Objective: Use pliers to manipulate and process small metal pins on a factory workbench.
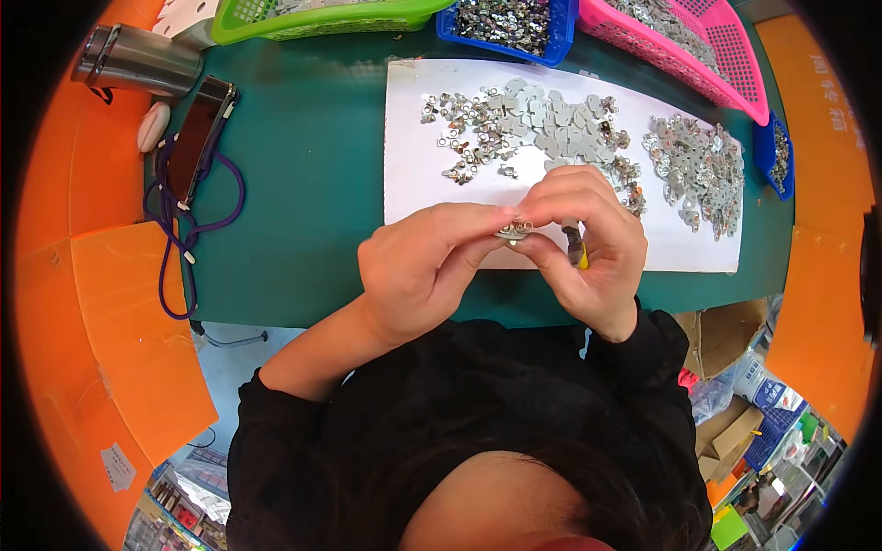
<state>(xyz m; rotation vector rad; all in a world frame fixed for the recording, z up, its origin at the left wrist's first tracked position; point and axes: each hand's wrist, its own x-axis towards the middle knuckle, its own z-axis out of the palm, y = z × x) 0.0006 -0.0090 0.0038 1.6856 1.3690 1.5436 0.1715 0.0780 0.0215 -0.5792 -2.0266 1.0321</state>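
Note:
My left hand (418,262) and my right hand (602,234) meet over the near edge of a white board (418,197). Between their fingertips they pinch a small silvery metal part (514,231), with round shiny bits showing on its top. In the curl of my right hand sits a dark tool with a yellow bit (577,246); the fingers hide most of it. Just beyond my hands lies a pile of flat grey metal plates (565,129). Small shiny metal fittings (469,138) are scattered to its left.
Another heap of metal parts (698,170) covers the board's right side. Along the back stand a green basket (322,26), a blue bin (562,32) and a pink basket (749,69). A small blue tray (767,156), a phone (197,138) with purple cord and a steel flask (152,60) flank them.

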